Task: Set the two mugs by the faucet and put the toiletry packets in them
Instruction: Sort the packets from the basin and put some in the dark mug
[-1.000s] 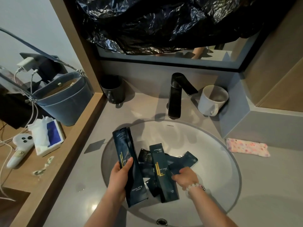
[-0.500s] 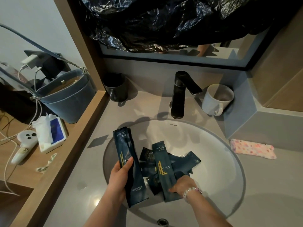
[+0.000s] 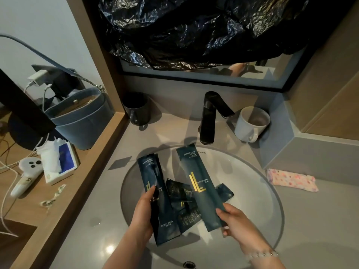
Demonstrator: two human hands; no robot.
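Left hand (image 3: 144, 212) gripping the dental kit packet (image 3: 155, 195), right hand (image 3: 236, 222) pinching the long packet (image 3: 200, 187) over the sink (image 3: 252, 191); probably best dropped end-first into the white mug (image 3: 250, 124) by the faucet (image 3: 210, 117), more packets (image 3: 184, 206) waiting in the basin

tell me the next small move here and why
Probably carry the long packet in the right hand up to the white mug beside the faucet and drop it in. It is lifted clear of the sink, and that mug looks empty.

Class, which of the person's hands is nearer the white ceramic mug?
Right. The right hand is below the white ceramic mug; the left hand is farther left.
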